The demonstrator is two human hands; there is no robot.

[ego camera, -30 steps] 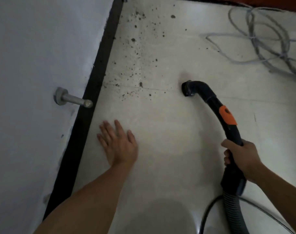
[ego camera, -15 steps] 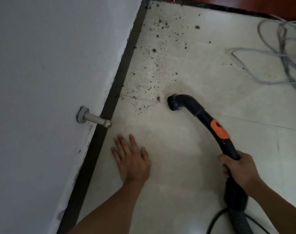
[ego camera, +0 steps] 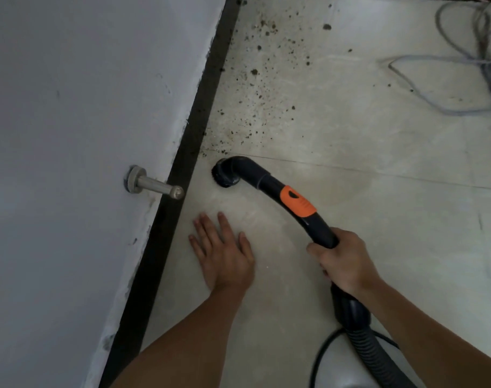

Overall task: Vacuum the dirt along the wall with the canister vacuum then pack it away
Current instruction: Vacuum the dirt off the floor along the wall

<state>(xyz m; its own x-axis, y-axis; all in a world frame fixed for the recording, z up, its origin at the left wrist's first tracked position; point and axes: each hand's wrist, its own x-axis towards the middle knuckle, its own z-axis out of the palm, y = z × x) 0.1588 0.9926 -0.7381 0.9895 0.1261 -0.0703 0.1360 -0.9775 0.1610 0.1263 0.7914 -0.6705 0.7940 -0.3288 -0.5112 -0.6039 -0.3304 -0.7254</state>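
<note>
Floor (ego camera: 378,247) by wall (ego camera: 70,107): right hand (ego camera: 342,261) grips vacuum wand (ego camera: 266,180); left hand (ego camera: 224,256) flat beside it.

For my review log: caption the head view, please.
Right hand grips the vacuum handle, nozzle beside the baseboard near scattered dirt; left hand flat on floor.

Seen: left hand (ego camera: 224,256) and right hand (ego camera: 343,261), both bare. On the left hand the back shows, with all five fingers (ego camera: 203,228) visible; nails too blurred to tell. On the right hand the back and knuckles show, fingertips hidden. The left forearm (ego camera: 188,340) and right forearm (ego camera: 434,326) are bare from wrist to the near frame edge. Dim light, soft detail.
</note>
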